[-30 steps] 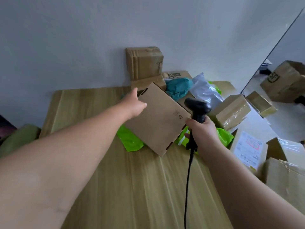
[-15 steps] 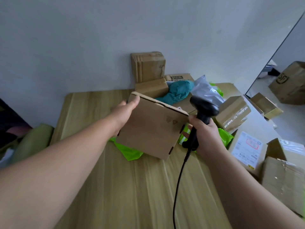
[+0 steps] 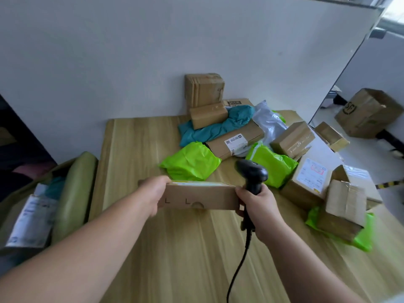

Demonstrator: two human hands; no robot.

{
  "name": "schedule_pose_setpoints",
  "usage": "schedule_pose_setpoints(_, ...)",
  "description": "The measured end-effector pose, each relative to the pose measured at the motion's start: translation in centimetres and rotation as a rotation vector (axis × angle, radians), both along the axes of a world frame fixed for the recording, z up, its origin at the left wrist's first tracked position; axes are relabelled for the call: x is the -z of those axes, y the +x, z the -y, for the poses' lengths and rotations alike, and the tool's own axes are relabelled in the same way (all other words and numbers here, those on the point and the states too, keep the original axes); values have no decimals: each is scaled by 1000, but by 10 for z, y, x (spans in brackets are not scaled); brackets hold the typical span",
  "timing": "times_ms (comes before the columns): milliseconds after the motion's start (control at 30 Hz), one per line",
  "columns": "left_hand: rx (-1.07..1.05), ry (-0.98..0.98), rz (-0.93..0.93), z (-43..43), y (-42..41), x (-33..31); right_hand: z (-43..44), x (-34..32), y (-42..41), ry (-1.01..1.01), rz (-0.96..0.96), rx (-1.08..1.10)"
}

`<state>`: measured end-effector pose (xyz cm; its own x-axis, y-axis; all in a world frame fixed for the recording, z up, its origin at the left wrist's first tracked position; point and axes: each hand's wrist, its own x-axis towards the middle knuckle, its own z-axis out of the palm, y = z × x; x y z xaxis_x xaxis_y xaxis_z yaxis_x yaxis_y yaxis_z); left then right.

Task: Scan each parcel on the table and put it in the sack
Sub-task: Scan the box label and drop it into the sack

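The box [image 3: 196,197], tilted up a second ago, is now held level over the tabletop's [image 3: 135,149] middle. The left hand [image 3: 153,193] grips its left end, and the right hand [image 3: 260,206] is curled round the scanner [image 3: 251,173]. Scanning probably comes next.

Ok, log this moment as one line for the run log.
left hand: grips flat cardboard box | right hand: holds black scanner beside it | sack: left of table, parcels inside

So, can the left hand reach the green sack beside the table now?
Probably yes: the left hand grips the flat brown cardboard box at its left end, and only bare wooden table lies between it and the open green sack.
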<state>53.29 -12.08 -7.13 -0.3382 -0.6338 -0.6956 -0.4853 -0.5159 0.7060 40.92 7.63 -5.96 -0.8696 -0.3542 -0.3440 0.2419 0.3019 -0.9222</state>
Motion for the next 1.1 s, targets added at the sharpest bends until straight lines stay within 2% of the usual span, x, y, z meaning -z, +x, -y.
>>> schedule_pose_setpoints(133, 147, 339, 42, -9, 33, -3, -15, 4, 31, 70, 12, 19)
schedule_pose_setpoints(267, 249, 445, 71, -4, 68, -1, -27, 6, 58, 68, 43, 32)
schedule_pose_setpoints(333, 288, 444, 17, -1, 83, -6, -31, 3, 69, 55, 64, 21)
schedule_pose_setpoints(433, 297, 372, -91, 2, 101, -14, -31, -6, 85, 38, 60, -20)
schedule_pose_setpoints(567, 251, 225, -194, 9, 121, -29, -24, -31, 102, 66, -42, -106)
schedule_pose_setpoints(700, 180, 20, -308, 21, 137, -48, -16, -64, 120, 29, 21, -311)
schedule_pose_setpoints(867, 132, -169, -263, 34, 152, -77, -7, -101, 146, 62, -7, -619)
schedule_pose_setpoints(1100, 129, -332, -249, 35, 168, -102, -6, -132, 161, 88, -20, -791)
